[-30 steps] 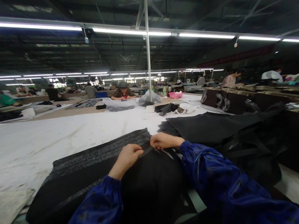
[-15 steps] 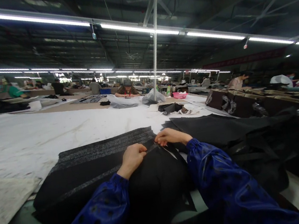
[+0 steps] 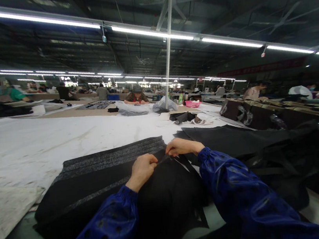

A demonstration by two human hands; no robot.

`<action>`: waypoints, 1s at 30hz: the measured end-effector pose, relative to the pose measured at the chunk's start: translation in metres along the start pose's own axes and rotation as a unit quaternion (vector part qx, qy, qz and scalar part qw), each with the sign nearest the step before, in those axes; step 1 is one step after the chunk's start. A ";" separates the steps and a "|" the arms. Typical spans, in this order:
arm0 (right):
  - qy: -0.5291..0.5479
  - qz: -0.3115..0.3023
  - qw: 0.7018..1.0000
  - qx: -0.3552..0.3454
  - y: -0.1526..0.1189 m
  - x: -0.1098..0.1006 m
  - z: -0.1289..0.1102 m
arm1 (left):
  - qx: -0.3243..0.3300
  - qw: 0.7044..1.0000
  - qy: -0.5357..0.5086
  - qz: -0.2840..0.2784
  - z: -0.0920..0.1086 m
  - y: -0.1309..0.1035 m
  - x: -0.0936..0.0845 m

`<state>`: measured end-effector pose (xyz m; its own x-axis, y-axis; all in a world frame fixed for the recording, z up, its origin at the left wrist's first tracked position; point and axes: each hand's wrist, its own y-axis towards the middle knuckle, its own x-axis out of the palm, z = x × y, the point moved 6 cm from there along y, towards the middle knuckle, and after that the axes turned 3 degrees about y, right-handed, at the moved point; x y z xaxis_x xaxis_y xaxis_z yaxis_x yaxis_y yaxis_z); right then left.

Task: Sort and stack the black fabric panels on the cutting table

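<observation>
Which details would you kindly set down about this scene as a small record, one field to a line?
Left hand: fingertips drawn together at the black cloth; exact grip unclear
Right hand: fingertips together just beyond the left's, at the cloth's far edge; what they pinch is too small to tell
Cloth markings: speckled grey bands
Sleeves: blue, dark-spotted
Right of the cloth: more black pieces
Beyond the cloth: white sheet
Farther off: pole, pink basket, other people
</observation>
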<state>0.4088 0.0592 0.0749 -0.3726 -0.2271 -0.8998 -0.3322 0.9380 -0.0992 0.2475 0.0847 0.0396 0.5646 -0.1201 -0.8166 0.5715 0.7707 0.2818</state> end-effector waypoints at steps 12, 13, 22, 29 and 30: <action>-0.115 0.050 0.990 -0.062 0.001 0.006 -0.005 | 0.001 0.997 -0.081 -0.017 0.001 -0.001 -0.005; -0.132 0.060 0.987 -0.069 0.000 0.007 -0.006 | 0.001 0.996 -0.086 -0.016 0.002 -0.002 -0.005; -0.243 0.107 0.960 -0.093 -0.009 0.017 -0.009 | -0.005 1.000 0.017 -0.006 0.004 0.002 0.000; -0.253 0.155 0.944 -0.143 -0.019 0.026 -0.003 | 0.053 0.997 0.055 -0.024 0.010 0.002 0.004; -0.254 0.155 0.943 -0.148 -0.020 0.027 -0.003 | 0.070 0.995 0.064 -0.024 0.013 0.001 0.004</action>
<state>0.4033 0.0335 0.0542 -0.0528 0.2716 -0.9610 -0.5309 0.8074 0.2574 0.2578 0.0769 0.0430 0.4600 -0.0670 -0.8854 0.6783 0.6700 0.3017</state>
